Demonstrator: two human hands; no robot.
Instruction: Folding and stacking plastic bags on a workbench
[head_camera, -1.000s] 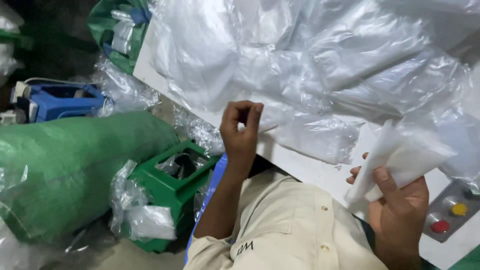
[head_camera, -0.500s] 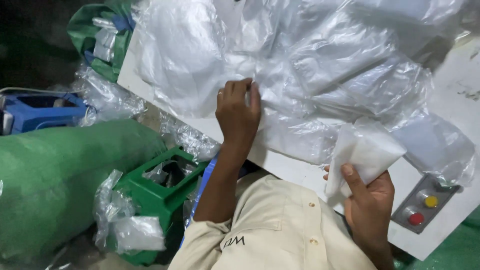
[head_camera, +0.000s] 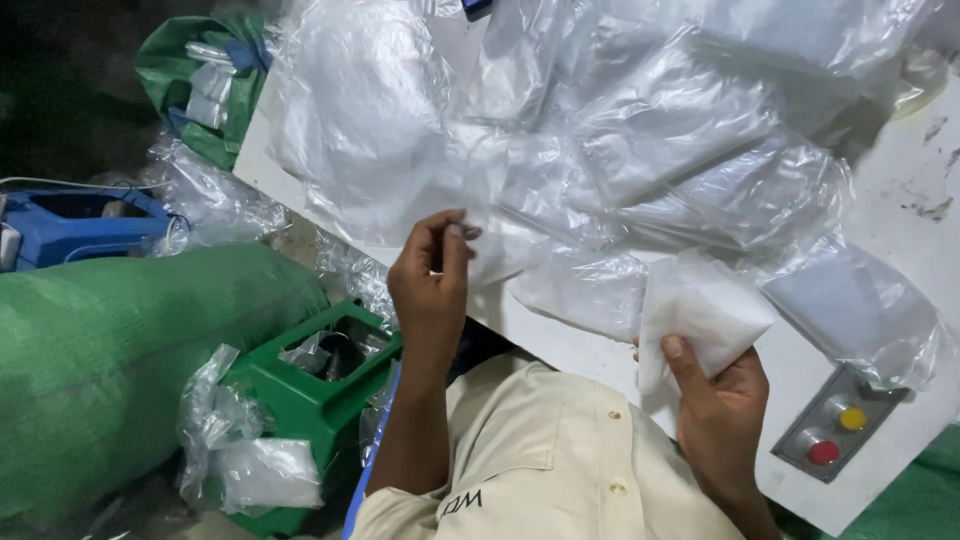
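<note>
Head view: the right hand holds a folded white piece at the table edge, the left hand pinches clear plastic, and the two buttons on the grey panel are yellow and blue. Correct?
Not quite. In the head view the buttons on the grey panel are yellow and red, not blue. The rest stands: the right hand holds the folded white piece, and the left hand pinches clear plastic.

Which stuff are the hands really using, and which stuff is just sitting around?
In use:
left hand pinching a clear thin plastic bag
right hand holding a folded white cloth piece
heap of clear plastic bags

Lying about:
green plastic crate
big green woven sack
blue plastic crate
grey panel with yellow and red buttons
</note>
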